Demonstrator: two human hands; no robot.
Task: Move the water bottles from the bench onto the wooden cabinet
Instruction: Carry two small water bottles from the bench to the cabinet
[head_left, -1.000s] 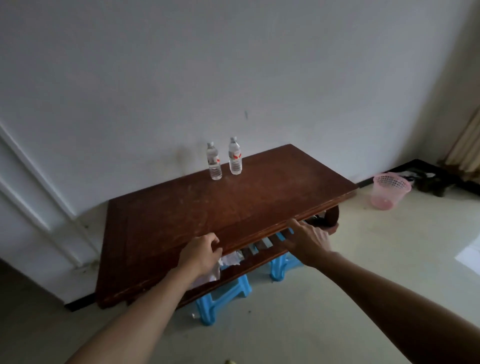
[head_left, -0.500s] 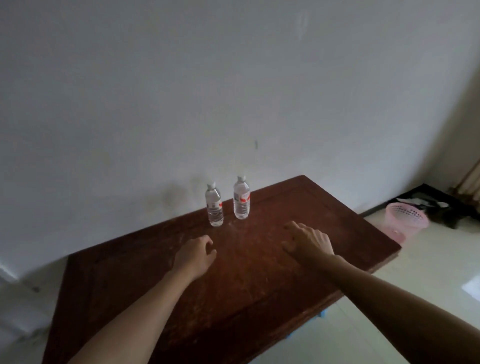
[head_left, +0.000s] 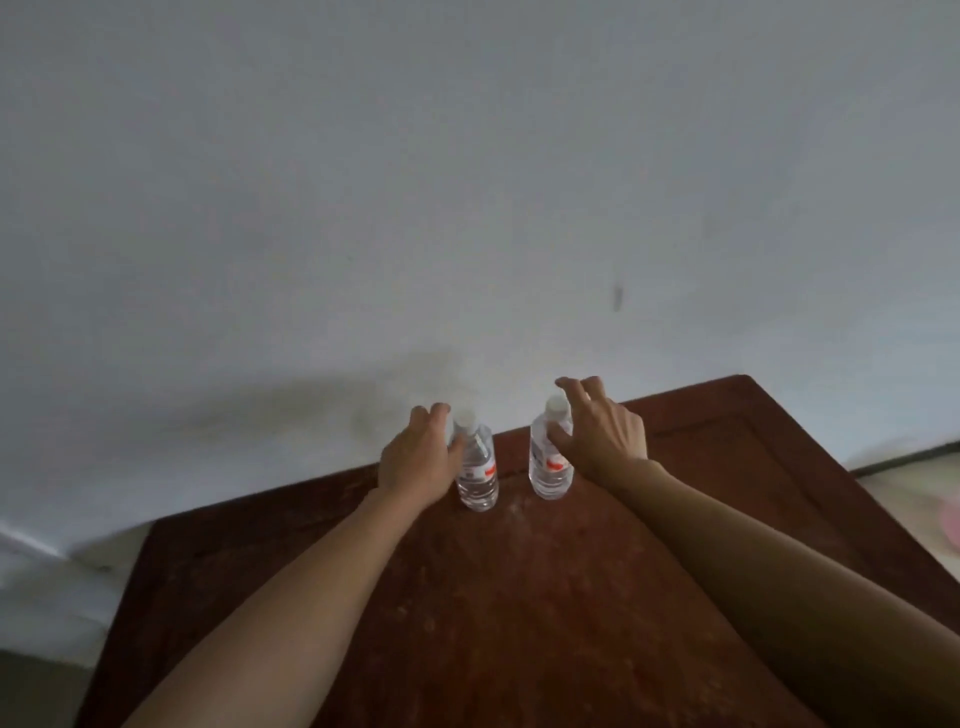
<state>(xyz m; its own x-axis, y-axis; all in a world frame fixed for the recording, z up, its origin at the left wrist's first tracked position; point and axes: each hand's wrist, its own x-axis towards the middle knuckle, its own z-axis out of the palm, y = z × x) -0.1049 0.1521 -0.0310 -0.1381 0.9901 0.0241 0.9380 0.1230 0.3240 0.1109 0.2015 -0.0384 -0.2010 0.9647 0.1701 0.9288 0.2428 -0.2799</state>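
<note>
Quick update from mid-reach. The white wall (head_left: 467, 156) fills the whole upper half of the frame now, because I've leaned right in. A second ago my hands were back at the near edge of the dark wooden table (head_left: 519, 623). Half a second ago they were over its middle, and now both are up at the far edge, centre of the frame.

My left hand (head_left: 415, 457) has got there first. Its fingers are curled round the neck and shoulder of the left water bottle (head_left: 480, 478), thumb across the front. My right hand (head_left: 602, 436) is a beat behind. Its fingers are spread past the cap and the thumb is just touching the front of the right water bottle (head_left: 545, 467), so no real grip there yet.

Both bottles are standing upright on the table close to the wall, side by side with a small gap between them. Neither looks lifted, as far as I can tell.

So the reach is basically done and the grab is half done. I reckon the right hand has to close before anything comes up. The wooden cabinet isn't in view from here, so nothing has been moved over yet.
</note>
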